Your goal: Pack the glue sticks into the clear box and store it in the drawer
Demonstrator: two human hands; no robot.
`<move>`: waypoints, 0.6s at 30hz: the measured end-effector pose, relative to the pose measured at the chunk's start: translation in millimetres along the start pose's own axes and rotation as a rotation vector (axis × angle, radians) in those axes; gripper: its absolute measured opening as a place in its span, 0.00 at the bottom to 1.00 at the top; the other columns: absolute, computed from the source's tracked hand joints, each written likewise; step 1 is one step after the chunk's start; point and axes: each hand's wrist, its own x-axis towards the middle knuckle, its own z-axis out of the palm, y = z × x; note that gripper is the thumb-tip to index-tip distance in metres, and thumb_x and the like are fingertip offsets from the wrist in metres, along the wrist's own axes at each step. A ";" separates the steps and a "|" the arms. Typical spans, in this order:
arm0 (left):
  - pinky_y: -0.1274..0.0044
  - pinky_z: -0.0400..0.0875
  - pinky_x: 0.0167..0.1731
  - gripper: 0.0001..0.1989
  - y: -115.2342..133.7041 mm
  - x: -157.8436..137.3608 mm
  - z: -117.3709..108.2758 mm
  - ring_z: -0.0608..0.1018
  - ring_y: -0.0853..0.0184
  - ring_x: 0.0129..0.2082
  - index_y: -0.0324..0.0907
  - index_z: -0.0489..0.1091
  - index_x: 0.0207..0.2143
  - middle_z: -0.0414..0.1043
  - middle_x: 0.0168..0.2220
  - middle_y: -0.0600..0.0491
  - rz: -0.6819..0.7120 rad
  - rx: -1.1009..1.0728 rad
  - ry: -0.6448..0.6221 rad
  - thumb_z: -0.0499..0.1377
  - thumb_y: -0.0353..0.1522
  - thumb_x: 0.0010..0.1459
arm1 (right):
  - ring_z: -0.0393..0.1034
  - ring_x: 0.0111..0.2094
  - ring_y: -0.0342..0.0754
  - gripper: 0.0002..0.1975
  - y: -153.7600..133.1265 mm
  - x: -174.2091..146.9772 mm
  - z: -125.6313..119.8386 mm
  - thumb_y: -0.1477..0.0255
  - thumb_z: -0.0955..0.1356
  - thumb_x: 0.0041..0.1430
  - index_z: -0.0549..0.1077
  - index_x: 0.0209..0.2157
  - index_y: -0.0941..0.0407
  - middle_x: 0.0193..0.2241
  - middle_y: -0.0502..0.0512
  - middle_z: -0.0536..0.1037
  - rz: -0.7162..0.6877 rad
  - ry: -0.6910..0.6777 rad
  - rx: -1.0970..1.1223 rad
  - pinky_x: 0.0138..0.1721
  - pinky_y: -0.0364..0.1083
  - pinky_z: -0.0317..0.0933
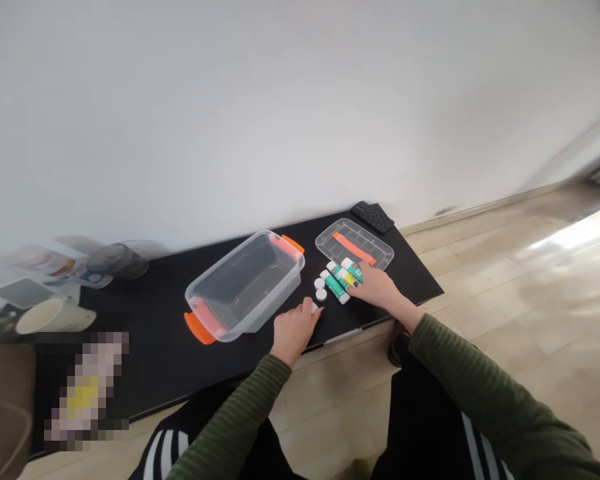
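My right hand [377, 288] is closed over the right end of a row of green-and-white glue sticks [335, 287], its fingers on the rightmost one. Two small white round pieces [321, 289], like caps, sit just left of the row. My left hand [294, 329] is closed near the table's front edge, its fingertips around a similar small white piece [315, 307] that is mostly hidden. Left of both hands is a clear plastic box [253, 327] with orange handles, uncovered, with nothing visible inside. Its clear lid [325, 241] with an orange strip lies behind the glue sticks.
A black table [165, 347] stands against the white wall. Black keypad-like items [373, 217] lie at its far right corner. On the left are a cream cup [55, 317], a dark glass jar [117, 260], a tipped bottle [55, 263] and a blurred-out pink item [87, 387].
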 end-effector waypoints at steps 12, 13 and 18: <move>0.77 0.69 0.28 0.14 -1.7 14.5 17.0 0.78 0.60 0.42 0.42 0.67 0.51 0.68 0.49 0.45 0.093 0.219 0.059 0.51 0.39 0.68 | 0.69 0.51 0.58 0.25 -13.7 32.0 27.5 0.58 0.68 0.55 0.66 0.50 0.58 0.51 0.65 0.73 0.000 0.083 0.084 0.44 0.49 0.63; 0.77 0.70 0.29 0.16 -2.0 15.6 18.4 0.78 0.61 0.43 0.43 0.66 0.53 0.67 0.51 0.44 0.080 0.208 0.067 0.51 0.39 0.68 | 0.68 0.53 0.58 0.25 -15.1 32.9 29.3 0.57 0.68 0.56 0.66 0.50 0.58 0.52 0.65 0.72 -0.002 0.095 0.073 0.46 0.49 0.63; 0.76 0.73 0.32 0.23 -1.7 19.8 22.2 0.78 0.60 0.45 0.40 0.59 0.62 0.65 0.55 0.41 -0.011 0.137 0.073 0.52 0.39 0.67 | 0.60 0.59 0.61 0.29 -20.0 39.9 42.5 0.55 0.65 0.60 0.65 0.55 0.62 0.55 0.69 0.69 -0.019 0.167 -0.005 0.53 0.52 0.58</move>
